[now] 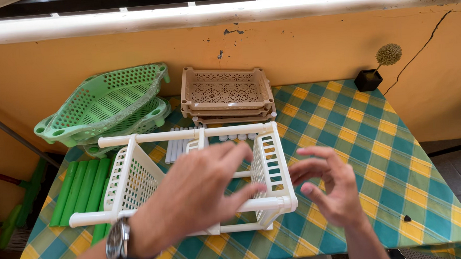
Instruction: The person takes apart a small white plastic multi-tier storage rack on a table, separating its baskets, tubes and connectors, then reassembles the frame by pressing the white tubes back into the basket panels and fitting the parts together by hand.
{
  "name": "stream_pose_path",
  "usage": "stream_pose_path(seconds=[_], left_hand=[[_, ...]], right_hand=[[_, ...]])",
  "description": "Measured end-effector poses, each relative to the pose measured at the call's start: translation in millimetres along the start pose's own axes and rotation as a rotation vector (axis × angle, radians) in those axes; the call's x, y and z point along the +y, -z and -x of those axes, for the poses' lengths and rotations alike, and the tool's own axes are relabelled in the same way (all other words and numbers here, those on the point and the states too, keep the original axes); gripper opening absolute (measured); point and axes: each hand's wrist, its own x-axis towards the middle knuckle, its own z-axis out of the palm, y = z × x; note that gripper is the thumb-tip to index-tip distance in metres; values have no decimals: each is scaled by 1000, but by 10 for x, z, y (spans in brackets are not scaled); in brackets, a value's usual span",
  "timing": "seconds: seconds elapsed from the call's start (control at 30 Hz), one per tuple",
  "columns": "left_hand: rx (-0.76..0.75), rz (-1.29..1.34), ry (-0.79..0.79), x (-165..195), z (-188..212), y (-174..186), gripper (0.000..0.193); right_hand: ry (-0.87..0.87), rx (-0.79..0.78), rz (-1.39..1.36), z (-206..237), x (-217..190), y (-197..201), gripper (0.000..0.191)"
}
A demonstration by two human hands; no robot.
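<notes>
Left hand is laid open-fingered over the part-built white rack lying mid-table, right hand held open and empty beside it, while green poles, white tubes and stacked trays are left unused behind.

Two bare hands meet low in the frame, fingers spread.

The left hand reaches in from the near left, back of the hand up, fingers fanned and pointing right, a wristwatch on its wrist. The right hand rises from the near right, palm turned left, fingers loosely curled and apart, gripping nothing.
</notes>
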Motion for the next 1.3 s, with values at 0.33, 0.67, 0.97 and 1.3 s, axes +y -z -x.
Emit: stream_pose_path(seconds=[0.33,0.67,0.97,1.3], left_hand=[[3,-153,-59,-330,-660,-120,32],[-51,102,-5,-498,-960,-465,34],[29,287,94,-554,-989,-632,29],[53,258,92,-714,-1093,-680,36]], right_hand=[[-33,17,161,-722,-134,151,36],[-128,-242,297,-1118,-126,110,27],[-288,-216,24,-1131,256,176,18],[-279,-234,-2,-1245,410,195,12]])
